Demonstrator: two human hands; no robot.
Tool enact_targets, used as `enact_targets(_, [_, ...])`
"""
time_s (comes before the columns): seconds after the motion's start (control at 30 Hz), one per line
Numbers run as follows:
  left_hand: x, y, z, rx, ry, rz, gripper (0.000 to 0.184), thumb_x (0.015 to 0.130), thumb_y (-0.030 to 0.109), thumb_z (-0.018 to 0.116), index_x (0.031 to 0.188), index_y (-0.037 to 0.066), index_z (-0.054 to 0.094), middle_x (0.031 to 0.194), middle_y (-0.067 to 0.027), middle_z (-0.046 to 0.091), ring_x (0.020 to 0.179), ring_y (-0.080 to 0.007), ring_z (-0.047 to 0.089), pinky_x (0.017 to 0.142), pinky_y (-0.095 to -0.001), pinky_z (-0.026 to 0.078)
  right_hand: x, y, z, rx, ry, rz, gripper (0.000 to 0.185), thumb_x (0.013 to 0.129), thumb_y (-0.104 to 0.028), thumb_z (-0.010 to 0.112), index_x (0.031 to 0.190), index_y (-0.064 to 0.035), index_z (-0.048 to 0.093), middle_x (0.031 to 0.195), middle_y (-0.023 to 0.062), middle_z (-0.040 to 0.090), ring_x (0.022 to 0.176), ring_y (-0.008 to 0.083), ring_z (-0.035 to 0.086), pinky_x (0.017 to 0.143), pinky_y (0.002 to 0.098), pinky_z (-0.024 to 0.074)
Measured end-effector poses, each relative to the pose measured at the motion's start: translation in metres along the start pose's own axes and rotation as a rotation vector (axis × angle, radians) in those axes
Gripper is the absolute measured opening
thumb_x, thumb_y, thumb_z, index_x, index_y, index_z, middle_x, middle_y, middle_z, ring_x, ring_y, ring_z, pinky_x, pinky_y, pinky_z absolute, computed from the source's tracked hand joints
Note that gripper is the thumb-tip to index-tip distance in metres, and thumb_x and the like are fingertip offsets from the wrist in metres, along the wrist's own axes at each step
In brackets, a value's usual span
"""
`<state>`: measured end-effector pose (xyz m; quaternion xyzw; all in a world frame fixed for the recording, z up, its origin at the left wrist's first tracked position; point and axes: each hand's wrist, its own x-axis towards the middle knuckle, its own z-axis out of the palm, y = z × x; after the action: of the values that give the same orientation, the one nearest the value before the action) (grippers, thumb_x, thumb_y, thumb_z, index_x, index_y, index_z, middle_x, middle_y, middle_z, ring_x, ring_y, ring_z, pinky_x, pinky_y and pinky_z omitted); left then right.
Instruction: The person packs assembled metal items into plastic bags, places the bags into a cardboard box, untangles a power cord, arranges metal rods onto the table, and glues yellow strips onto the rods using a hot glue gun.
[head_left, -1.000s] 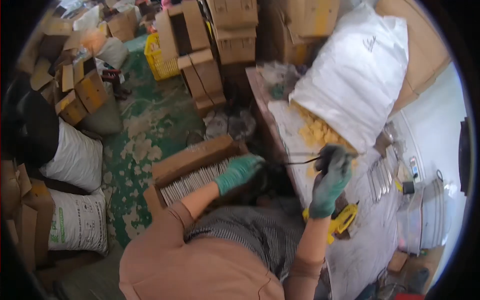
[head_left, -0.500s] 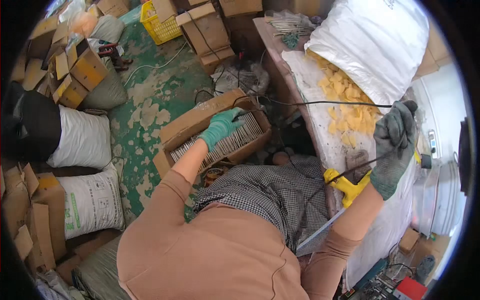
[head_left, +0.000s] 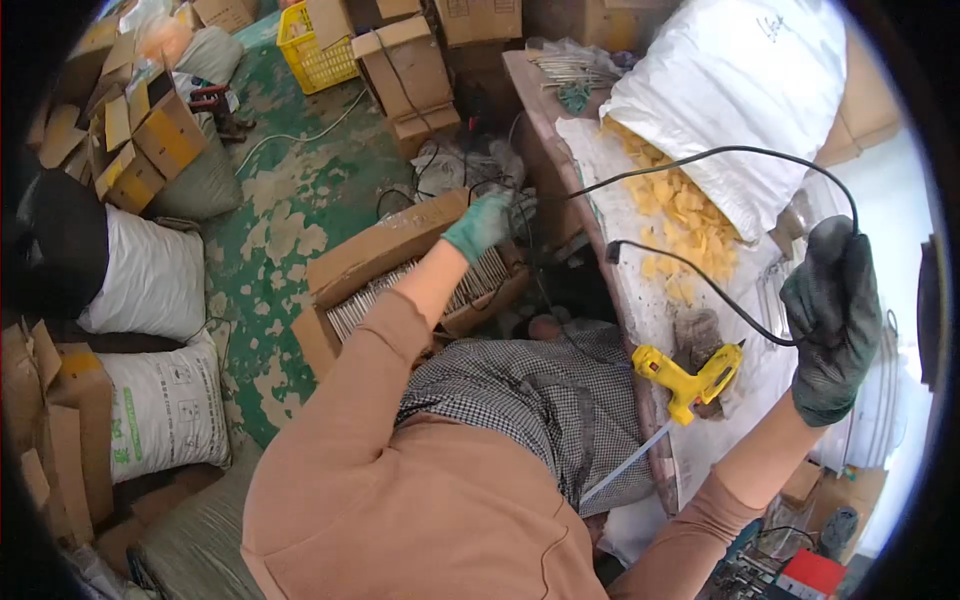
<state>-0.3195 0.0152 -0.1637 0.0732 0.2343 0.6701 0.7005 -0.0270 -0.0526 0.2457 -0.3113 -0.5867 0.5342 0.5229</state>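
My right hand (head_left: 835,320), in a dark-stained green glove, is closed around a black cable (head_left: 730,150) over the right side of the table. One end of the cable, with a small black connector, hangs left of that hand. My left hand (head_left: 483,226), in a green glove, is at the far edge of a carton (head_left: 390,240) filled with thin, pale, stacked pieces; its fingers are closed around the dark cable's other stretch. A yellow glue gun (head_left: 685,378) with a pale stick lies at the table's near edge, below my right hand.
A white sack (head_left: 735,110) spills yellow flat pieces (head_left: 680,205) onto the table (head_left: 595,215). Cardboard boxes (head_left: 405,80) and a yellow crate (head_left: 318,50) stand beyond. White sacks (head_left: 165,405) line the left. A pale cord crosses the green floor (head_left: 270,230).
My right hand has moved right and down, and the cable now arches up with its connector end showing. My left hand has moved from above the stacked pieces to the carton's far edge.
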Motion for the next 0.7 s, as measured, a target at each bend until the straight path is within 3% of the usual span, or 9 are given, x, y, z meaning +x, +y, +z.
enact_targets(0.07, [0.012,-0.016,0.009,-0.119,-0.307,0.041,0.043,0.09,0.011,0.054,0.132,0.014,0.042,0.128,-0.0114,0.049,0.118,-0.0268,0.05,0.097,-0.0479,0.044,0.008,-0.012,-0.009,-0.15,-0.325,0.125,0.043,0.095,-0.036,0.05,0.108,0.0037,0.06,0.074,0.0022,0.056,0.047,0.0017,0.031,0.043,0.0173,0.0227])
enact_targets(0.1, [-0.005,-0.013,0.031,-0.124,-0.336,0.019,0.05,0.091,0.005,0.048,0.139,0.014,0.034,0.136,-0.0115,0.044,0.122,-0.0304,0.047,0.104,-0.0502,0.038,0.001,-0.014,0.016,-0.362,-0.048,0.082,0.044,0.095,-0.036,0.049,0.109,0.0039,0.06,0.074,0.0022,0.057,0.049,0.0011,0.033,0.043,0.0173,0.0246])
enact_targets(0.17, [-0.038,-0.003,0.065,-0.099,-0.417,-0.012,0.053,0.091,0.007,0.05,0.14,0.015,0.031,0.138,-0.0113,0.041,0.124,-0.0309,0.045,0.104,-0.0495,0.039,0.003,0.012,0.012,-0.589,0.102,0.007,0.04,0.095,-0.033,0.049,0.107,0.0028,0.062,0.071,-0.0018,0.054,0.053,0.0014,0.038,0.046,0.0162,0.0268])
enact_targets(0.2, [-0.053,0.002,0.077,-0.07,-0.482,-0.035,0.056,0.091,0.009,0.052,0.142,0.016,0.029,0.141,-0.0112,0.038,0.126,-0.0313,0.044,0.104,-0.0487,0.039,0.009,0.009,0.004,-0.53,-0.28,0.092,0.033,0.095,-0.028,0.05,0.105,0.0002,0.064,0.069,-0.0041,0.051,0.057,0.0024,0.042,0.049,0.0164,0.0299])
enact_targets(0.37, [-0.115,0.023,0.115,0.055,-0.506,-0.033,0.069,0.087,0.021,0.064,0.144,0.022,0.025,0.134,-0.0093,0.044,0.119,-0.0298,0.05,0.095,-0.0484,0.046,0.035,0.089,0.02,-0.576,-0.626,0.115,0.028,0.095,-0.025,0.05,0.107,-0.0047,0.066,0.065,-0.0068,0.044,0.057,0.0033,0.039,0.051,0.0184,0.0309])
enact_targets(0.4, [-0.119,0.026,0.119,0.098,-0.503,-0.047,0.071,0.086,0.023,0.065,0.144,0.021,0.025,0.134,-0.0086,0.044,0.119,-0.0294,0.05,0.095,-0.0477,0.046,0.034,0.089,0.025,-0.547,-0.635,0.223,0.043,0.094,-0.038,0.052,0.108,0.0009,0.062,0.069,-0.0052,0.046,0.062,0.003,0.04,0.054,0.0185,0.0311])
enact_targets(0.5, [-0.12,0.038,0.116,0.169,-0.518,-0.093,0.074,0.09,0.032,0.059,0.147,0.011,0.018,0.144,-0.0125,0.033,0.128,-0.0332,0.041,0.101,-0.0453,0.041,0.042,0.075,0.035,-0.436,-0.596,0.104,0.047,0.093,-0.042,0.053,0.109,0.0017,0.062,0.069,-0.0061,0.045,0.06,0.0017,0.037,0.054,0.0168,0.0292])
enact_targets(0.63, [-0.123,0.058,0.126,0.442,-0.504,-0.013,0.075,0.087,0.036,0.062,0.144,0.003,0.025,0.142,-0.0127,0.037,0.127,-0.0308,0.042,0.101,-0.042,0.041,0.056,0.075,0.036,-0.399,-0.528,-0.154,0.033,0.097,-0.031,0.05,0.106,-0.0035,0.065,0.065,-0.0063,0.047,0.055,0.0009,0.036,0.05,0.0183,0.029])
enact_targets(0.7, [-0.12,0.065,0.123,0.588,-0.472,0.1,0.065,0.087,0.021,0.066,0.141,0.005,0.033,0.133,-0.0061,0.047,0.12,-0.0195,0.049,0.096,-0.0339,0.045,0.051,0.07,0.036,-0.311,-0.457,-0.173,0.032,0.097,-0.03,0.049,0.106,-0.0033,0.065,0.065,-0.0061,0.047,0.055,0.001,0.036,0.049,0.0187,0.029])
